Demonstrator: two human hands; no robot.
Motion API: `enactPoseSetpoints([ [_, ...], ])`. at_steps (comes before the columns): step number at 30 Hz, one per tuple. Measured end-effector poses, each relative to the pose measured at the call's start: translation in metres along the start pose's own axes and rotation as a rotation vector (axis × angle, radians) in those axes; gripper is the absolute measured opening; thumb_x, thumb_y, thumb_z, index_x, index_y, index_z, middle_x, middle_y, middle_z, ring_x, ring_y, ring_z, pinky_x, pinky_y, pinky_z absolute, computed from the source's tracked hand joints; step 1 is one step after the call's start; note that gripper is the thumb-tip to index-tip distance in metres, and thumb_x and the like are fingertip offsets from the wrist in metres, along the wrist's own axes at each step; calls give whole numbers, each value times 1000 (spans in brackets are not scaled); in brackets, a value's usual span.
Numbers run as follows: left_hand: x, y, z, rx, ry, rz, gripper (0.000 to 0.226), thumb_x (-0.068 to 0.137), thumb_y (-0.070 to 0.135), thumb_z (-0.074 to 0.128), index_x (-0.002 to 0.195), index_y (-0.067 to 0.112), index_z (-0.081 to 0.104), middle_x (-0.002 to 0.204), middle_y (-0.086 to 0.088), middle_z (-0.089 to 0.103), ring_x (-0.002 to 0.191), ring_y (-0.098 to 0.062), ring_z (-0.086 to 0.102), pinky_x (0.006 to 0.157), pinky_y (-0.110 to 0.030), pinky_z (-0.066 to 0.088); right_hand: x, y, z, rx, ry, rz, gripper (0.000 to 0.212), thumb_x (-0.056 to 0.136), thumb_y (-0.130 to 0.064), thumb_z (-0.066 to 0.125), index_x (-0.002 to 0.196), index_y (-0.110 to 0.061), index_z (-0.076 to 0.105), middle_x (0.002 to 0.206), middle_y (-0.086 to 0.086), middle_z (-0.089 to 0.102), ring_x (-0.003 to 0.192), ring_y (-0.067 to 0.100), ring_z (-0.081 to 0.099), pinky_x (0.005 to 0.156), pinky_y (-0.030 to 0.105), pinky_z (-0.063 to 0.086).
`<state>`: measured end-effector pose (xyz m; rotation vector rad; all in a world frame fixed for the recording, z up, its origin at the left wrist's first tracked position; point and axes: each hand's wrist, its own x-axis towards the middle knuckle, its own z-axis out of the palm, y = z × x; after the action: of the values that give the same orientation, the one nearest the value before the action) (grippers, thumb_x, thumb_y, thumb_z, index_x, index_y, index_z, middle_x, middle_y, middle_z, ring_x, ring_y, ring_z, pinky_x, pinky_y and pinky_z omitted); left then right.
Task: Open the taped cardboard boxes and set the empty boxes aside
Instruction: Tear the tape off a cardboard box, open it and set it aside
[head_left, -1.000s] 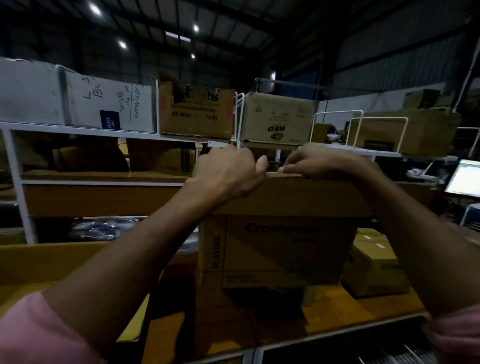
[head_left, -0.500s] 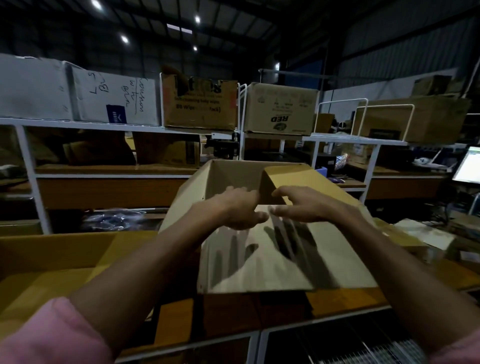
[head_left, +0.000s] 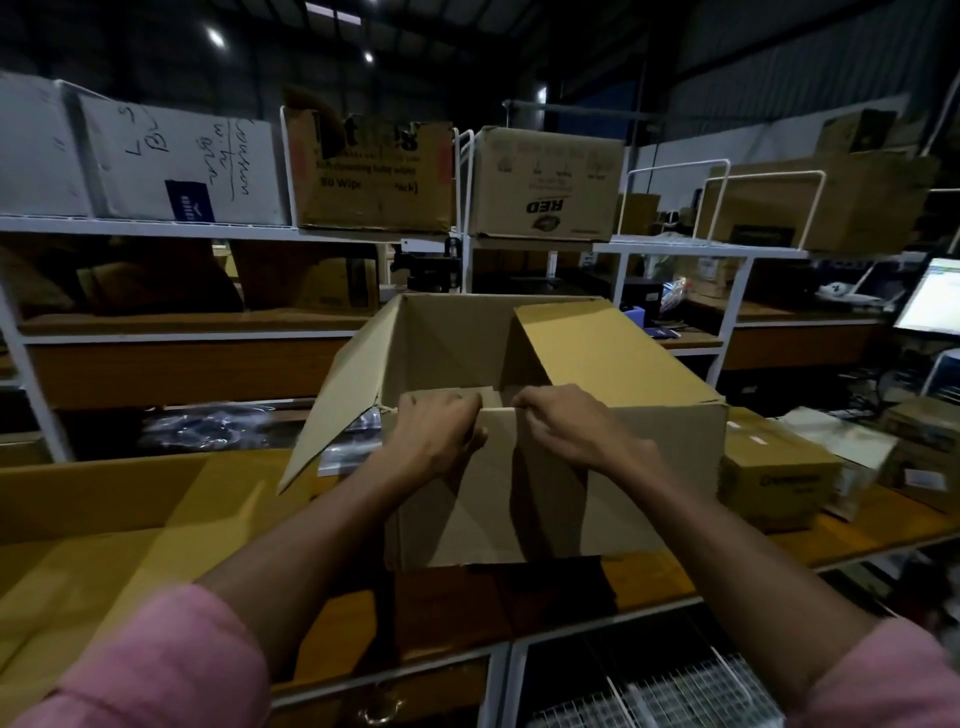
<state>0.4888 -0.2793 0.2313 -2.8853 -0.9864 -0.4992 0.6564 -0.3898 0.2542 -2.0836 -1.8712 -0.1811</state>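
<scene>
Both hands grip the near top edge of the open cardboard box (head_left: 545, 483). Left hand (head_left: 441, 436): fingers curled over the rim into the box, thumb pressed on the outer face of the near wall. Right hand (head_left: 566, 426): fingers likewise hooked over the same rim, just right of the left hand, with a narrow gap of bare edge between them. Pink sleeves (head_left: 156, 665) show at both forearms. The box stands upright on the orange-topped workbench (head_left: 649, 577), top open; its left flap (head_left: 337, 395) hangs outward and down, its right flap (head_left: 602, 353) slopes up and back over the right side. A flat piece of cardboard is visible low inside the box beyond the fingers; whether anything else lies inside cannot be told. Right of the box, on the same bench, sits a smaller closed carton (head_left: 774, 473), close to the box's right wall. Left of the box lies a large flat cardboard tray or opened box (head_left: 104, 519), and behind the left flap some clear plastic-wrapped items (head_left: 208, 426) on a lower shelf. Behind the box runs a white metal rack (head_left: 156, 228): on its top shelf, left to right, a white carton with handwriting (head_left: 182, 166), a brown wipes carton (head_left: 374, 176) and an upside-down carton printed "RED" (head_left: 545, 182). Far right of the box, a lit monitor (head_left: 930, 301).
</scene>
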Motion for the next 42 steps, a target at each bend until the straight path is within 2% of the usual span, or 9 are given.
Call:
enactPoseSetpoints([
  [3,9,8,-3,2,30,-50,21,104,42,45,109,23,51,117,-3,64,108,-26,59,101,-54,38,21,-3,-2,-46,-45,36,31,106,-35,37,111,-17,62,95,5,64,83,21,62,71,38,51],
  [7,21,25,2,-62,167,-109,22,105,36,32,97,23,48,103,-4,66,93,-25,60,95,-48,38,49,-7,-5,-27,-161,157,37,102,-41,34,78,-20,53,95,12,62,85,31,60,77,44,51],
  [11,24,33,16,-43,291,-156,18,103,30,32,92,25,45,85,3,63,77,-20,58,90,-46,39,69,-15,-16,87,-317,203,31,97,-29,46,75,-13,60,84,9,62,77,24,61,69,37,50],
  [17,33,32,28,-2,324,-201,17,102,31,38,93,26,51,78,5,61,74,-18,60,86,-43,43,90,-23,-16,255,-343,261,19,98,-23,55,83,-12,58,88,7,61,79,21,59,66,32,45],
  [20,35,29,25,11,324,-196,11,101,31,42,93,26,47,78,5,61,73,-19,61,85,-42,42,84,-28,-15,113,-206,296,25,100,-36,53,88,-15,57,114,17,63,112,34,60,97,50,48],
  [23,33,35,19,75,326,-207,14,103,30,37,90,26,42,80,3,63,76,-22,63,83,-43,38,77,-16,-11,-130,-25,299,36,99,-41,49,123,-15,59,158,23,33,152,49,7,117,72,7],
  [29,51,76,20,68,316,-76,22,104,30,39,119,21,53,114,-3,65,106,-26,61,95,-47,40,61,49,-7,-186,210,302,68,98,-50,50,156,-21,28,169,17,-10,155,42,-7,117,72,3],
  [37,75,103,41,224,359,-22,51,106,49,17,100,25,61,98,-1,69,94,-24,62,96,-54,30,41,132,-27,-327,219,479,75,97,-61,40,158,-21,25,167,26,-2,153,47,-6,123,62,-4],
  [42,81,104,45,205,347,7,61,104,55,8,104,26,61,101,0,68,94,-22,62,94,-51,32,36,160,-28,-255,171,612,75,95,-71,27,149,-21,41,157,26,30,141,47,31,116,66,13],
])
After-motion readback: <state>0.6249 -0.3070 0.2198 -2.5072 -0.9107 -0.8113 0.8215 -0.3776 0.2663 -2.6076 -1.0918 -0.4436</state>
